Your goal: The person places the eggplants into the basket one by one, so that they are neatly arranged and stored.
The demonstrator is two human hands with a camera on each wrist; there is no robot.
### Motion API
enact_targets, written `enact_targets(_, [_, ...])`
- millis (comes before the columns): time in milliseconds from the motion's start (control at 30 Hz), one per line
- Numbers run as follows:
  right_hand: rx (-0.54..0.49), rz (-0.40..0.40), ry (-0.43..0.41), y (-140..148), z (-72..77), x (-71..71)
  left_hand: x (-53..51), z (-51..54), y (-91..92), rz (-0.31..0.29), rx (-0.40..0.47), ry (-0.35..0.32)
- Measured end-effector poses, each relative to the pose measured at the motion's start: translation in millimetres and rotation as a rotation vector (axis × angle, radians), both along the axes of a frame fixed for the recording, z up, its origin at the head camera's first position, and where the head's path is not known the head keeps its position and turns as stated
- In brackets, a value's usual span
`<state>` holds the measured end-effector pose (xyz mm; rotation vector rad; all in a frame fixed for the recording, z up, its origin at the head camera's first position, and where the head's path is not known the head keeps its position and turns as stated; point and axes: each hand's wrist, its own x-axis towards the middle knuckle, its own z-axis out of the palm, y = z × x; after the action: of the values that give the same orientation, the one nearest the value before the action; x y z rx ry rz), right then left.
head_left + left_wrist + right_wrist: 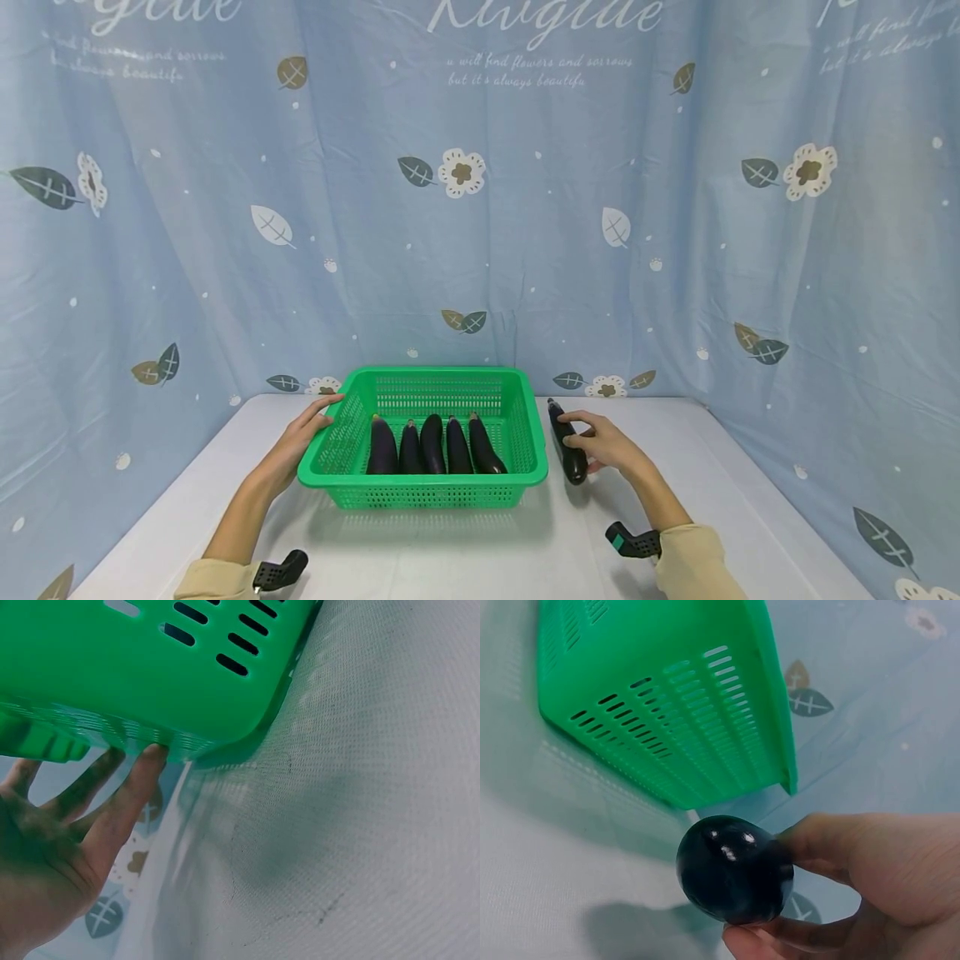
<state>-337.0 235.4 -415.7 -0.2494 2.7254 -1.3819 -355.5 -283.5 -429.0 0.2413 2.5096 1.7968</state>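
A green plastic basket point(422, 492) with slotted walls stands on the table, several dark purple eggplants point(432, 446) lying side by side in it. At its left side, my left hand point(296, 437) touches the rim; the left wrist view shows straight fingers point(124, 799) against the outer wall. My right hand point(609, 442) pinches another eggplant point(567, 442) between thumb and fingers, just right of the basket. In the right wrist view, this eggplant's glossy rounded end point(731, 870) faces the camera, apart from the basket wall. Its shadow lies off to one side on the tabletop.
A white cloth covers the table point(450, 558). Behind and at both sides hangs a blue curtain point(510, 250) printed with leaves and flowers. Black wrist devices point(633, 542) sit on both forearms near the cuffs.
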Motion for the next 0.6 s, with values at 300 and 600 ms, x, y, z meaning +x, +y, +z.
enact_targets(300, [0.003, 0.008, 0.025, -0.1, 1.9, -1.0, 2.2, 2.1, 0.8, -0.002, 0.003, -0.004])
enact_targets(600, [-0.014, 0.002, 0.050, -1.0, 5.3, 0.0, 0.7, 0.5, -0.3, 0.014, -0.005, -0.009])
